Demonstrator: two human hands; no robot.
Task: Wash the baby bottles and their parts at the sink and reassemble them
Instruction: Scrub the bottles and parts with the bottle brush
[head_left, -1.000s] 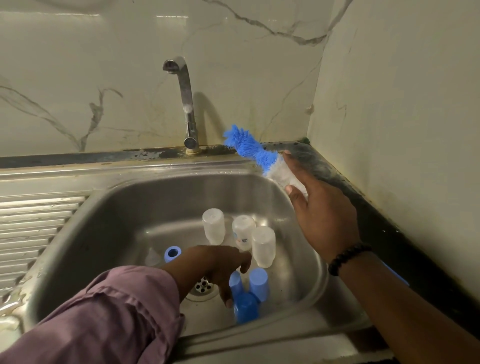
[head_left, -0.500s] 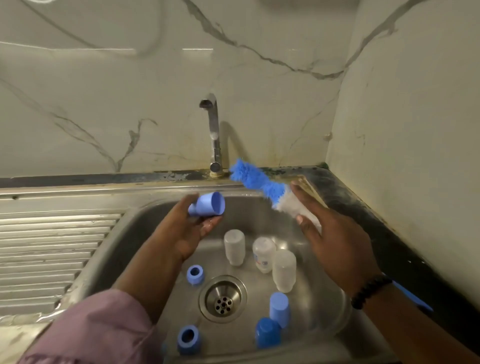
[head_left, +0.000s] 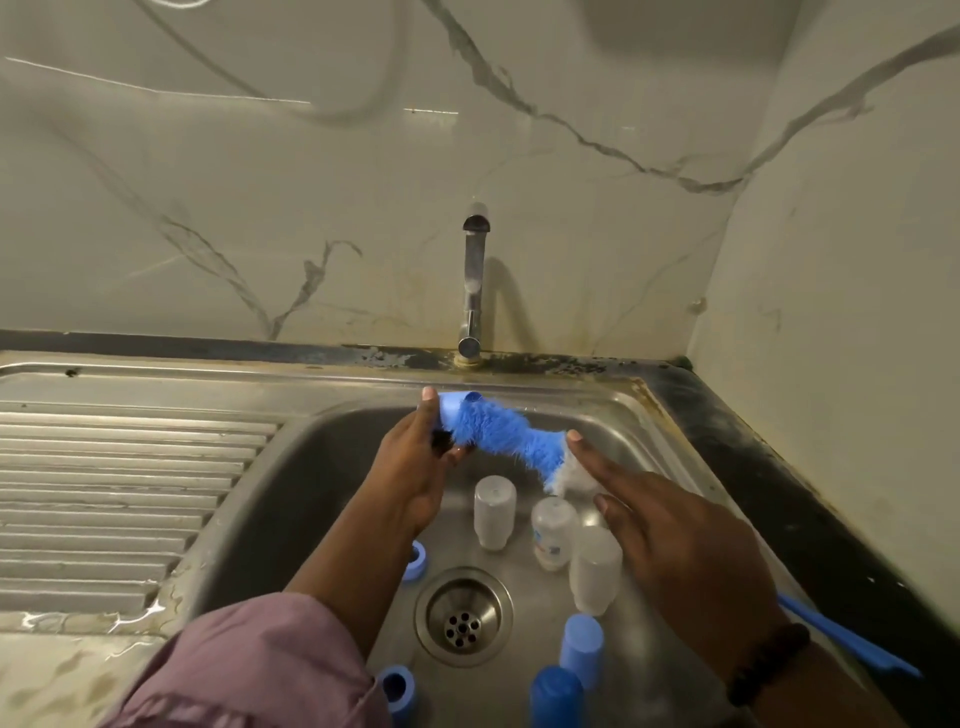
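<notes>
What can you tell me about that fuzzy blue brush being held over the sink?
The bottle brush has a thick head of blue bristles that turn white near the handle, and a flat blue plastic handle that runs back under the right hand and pokes out past the wrist. It lies roughly level above the sink basin. Its tip is pushed into a pale blue cap, which the left hand holds. The right hand grips it where the bristles end.

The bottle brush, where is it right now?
In the head view the bottle brush is held over the sink below the tap, gripped by the right hand, its tip inside the cap in the left hand.
</notes>
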